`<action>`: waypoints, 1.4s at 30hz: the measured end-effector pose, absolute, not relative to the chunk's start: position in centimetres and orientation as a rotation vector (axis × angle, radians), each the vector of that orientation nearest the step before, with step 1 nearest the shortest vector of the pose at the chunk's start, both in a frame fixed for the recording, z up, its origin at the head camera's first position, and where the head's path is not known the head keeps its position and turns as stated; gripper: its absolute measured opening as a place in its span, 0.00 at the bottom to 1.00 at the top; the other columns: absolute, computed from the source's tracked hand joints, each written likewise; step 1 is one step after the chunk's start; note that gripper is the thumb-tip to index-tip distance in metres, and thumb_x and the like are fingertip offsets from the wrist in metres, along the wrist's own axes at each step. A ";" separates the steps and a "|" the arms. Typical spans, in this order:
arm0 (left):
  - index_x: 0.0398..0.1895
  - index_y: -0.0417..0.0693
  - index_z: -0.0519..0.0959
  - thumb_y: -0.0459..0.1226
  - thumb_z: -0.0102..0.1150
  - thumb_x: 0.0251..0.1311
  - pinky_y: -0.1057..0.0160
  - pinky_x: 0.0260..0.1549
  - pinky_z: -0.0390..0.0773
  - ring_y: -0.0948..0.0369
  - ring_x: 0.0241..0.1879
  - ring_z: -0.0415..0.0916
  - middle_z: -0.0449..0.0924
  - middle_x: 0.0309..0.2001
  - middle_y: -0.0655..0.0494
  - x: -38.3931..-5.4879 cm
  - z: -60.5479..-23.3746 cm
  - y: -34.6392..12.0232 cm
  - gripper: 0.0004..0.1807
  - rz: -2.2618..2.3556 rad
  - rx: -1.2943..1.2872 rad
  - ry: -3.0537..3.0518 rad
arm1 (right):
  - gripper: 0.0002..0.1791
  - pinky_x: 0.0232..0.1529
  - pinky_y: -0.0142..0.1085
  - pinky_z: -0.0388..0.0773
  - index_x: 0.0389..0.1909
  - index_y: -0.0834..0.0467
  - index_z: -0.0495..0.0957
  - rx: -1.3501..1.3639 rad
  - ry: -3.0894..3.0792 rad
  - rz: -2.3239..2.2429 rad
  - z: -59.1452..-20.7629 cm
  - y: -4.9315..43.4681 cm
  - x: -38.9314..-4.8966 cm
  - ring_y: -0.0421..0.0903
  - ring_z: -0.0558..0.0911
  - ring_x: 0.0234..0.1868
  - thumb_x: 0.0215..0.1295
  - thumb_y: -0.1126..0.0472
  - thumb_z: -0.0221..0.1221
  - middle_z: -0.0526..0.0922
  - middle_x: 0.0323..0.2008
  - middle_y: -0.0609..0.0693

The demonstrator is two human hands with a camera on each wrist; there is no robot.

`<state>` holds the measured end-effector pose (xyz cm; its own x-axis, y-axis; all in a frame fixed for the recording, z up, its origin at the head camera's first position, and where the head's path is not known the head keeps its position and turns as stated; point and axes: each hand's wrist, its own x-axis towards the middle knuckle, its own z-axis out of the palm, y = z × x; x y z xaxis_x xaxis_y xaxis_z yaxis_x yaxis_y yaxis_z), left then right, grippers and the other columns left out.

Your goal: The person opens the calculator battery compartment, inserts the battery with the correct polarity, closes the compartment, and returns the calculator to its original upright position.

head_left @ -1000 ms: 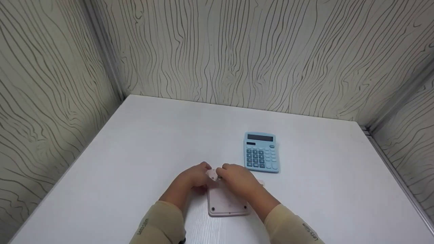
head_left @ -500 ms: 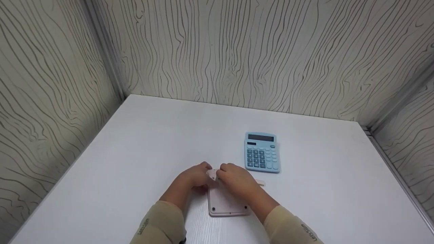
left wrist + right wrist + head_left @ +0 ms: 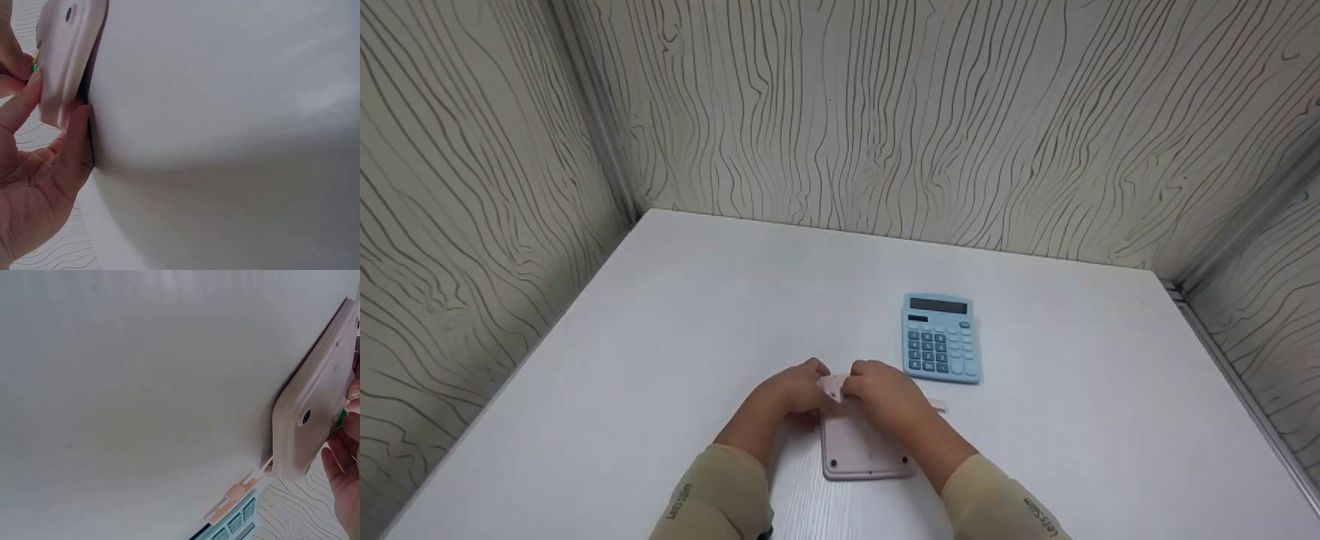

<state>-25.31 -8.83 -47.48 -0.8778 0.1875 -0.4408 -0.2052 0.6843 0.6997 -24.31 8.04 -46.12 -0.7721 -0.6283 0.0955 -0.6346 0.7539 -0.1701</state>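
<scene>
A pink calculator (image 3: pixel 866 446) lies face down on the table, its far end tilted up a little. At its far left corner my left hand (image 3: pixel 791 390) grips the edge, thumb on the back and fingers beneath. My right hand (image 3: pixel 889 401) bends over the far part of the back. Its fingertips pinch a small green and gold battery (image 3: pixel 339 424), mostly hidden by the fingers, at the opening in the calculator's back. Beside the right wrist, a pale pink battery cover (image 3: pixel 233 496) lies on the table.
A blue calculator (image 3: pixel 941 341) lies face up beyond the right hand, close to the battery cover. The white table (image 3: pixel 720 300) meets wood-patterned panels (image 3: pixel 870 120) at the back and sides.
My right fingertips have shifted very slightly to the right, and the glint of the battery under them no longer shows in the head view. My left hand and the pink calculator stay nearly still.
</scene>
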 end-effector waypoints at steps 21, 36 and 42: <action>0.56 0.50 0.65 0.47 0.70 0.42 0.58 0.39 0.69 0.57 0.37 0.71 0.75 0.38 0.54 -25.2 -47.4 -8.9 0.36 1.050 -0.016 2.419 | 0.09 0.40 0.29 0.74 0.41 0.52 0.81 1.011 -3.010 0.536 -47.2 8.9 -24.3 0.38 0.71 0.37 0.64 0.59 0.55 0.72 0.35 0.42; 0.52 0.50 0.67 0.44 0.70 0.43 0.62 0.31 0.70 0.58 0.30 0.72 0.75 0.31 0.53 -25.2 -47.3 -8.8 0.32 1.122 -0.039 2.389 | 0.11 0.46 0.33 0.76 0.42 0.56 0.81 1.043 -2.920 0.357 -47.2 9.2 -23.9 0.40 0.76 0.40 0.66 0.58 0.52 0.76 0.37 0.45; 0.53 0.49 0.66 0.43 0.70 0.44 0.62 0.32 0.69 0.58 0.32 0.72 0.75 0.32 0.53 -25.1 -47.4 -8.7 0.32 1.123 -0.038 2.391 | 0.10 0.43 0.31 0.76 0.41 0.55 0.82 1.055 -2.931 0.276 -46.7 8.9 -24.0 0.38 0.73 0.35 0.63 0.59 0.55 0.76 0.35 0.44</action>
<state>-25.14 -8.66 -47.42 -0.8775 0.1792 -0.4449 -0.2279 0.6605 0.7154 -24.02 8.87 -46.70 -0.7724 -0.6310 0.0726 -0.6334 0.7570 -0.1606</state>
